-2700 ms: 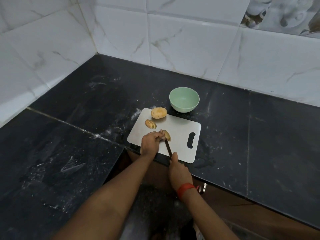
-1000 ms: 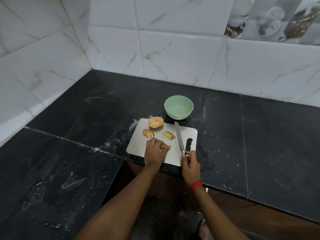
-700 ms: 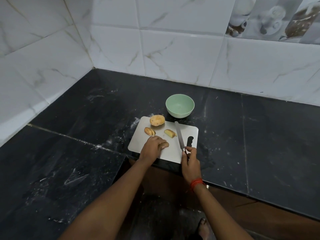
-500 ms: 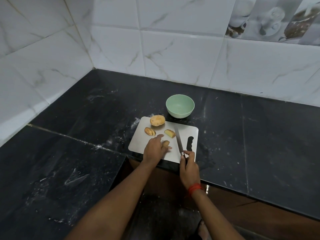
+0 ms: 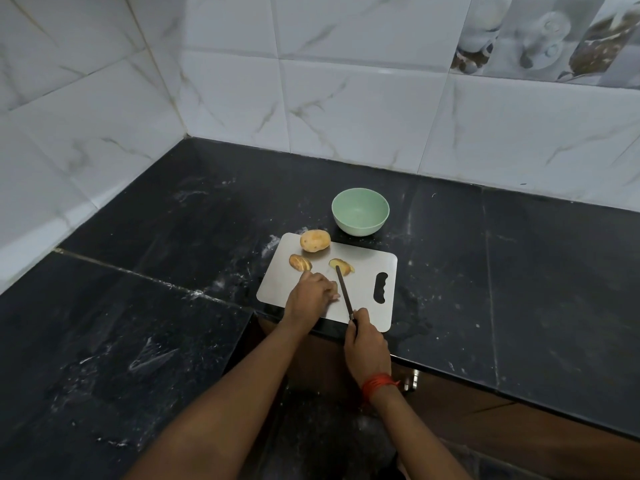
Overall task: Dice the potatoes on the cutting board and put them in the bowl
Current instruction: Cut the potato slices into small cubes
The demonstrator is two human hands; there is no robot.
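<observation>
Dicing step, early on. Cutting board [image 5: 367, 271] sits at the worktop [image 5: 173, 237] front edge. Cut half [image 5: 300, 262] lies near the board's left edge. Left hand [image 5: 310, 296] is curled over a potato piece [image 5: 334, 287], pinning it; the piece is mostly hidden. Whole potato [image 5: 314, 240] is uncut at the board's far-left corner, wedge [image 5: 341, 266] mid-board. Knife [image 5: 344, 292] blade is just right of the pinned piece, right hand [image 5: 365, 344] wrapped round the handle. Bowl [image 5: 360, 228] is just behind the board, empty. Next: blade down through the piece, fingertips clear.

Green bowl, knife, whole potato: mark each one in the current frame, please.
green bowl [image 5: 360, 231]: head view, outer front wall.
knife [image 5: 344, 292]: head view, middle of the blade.
whole potato [image 5: 314, 241]: head view, centre of its skin.
</observation>
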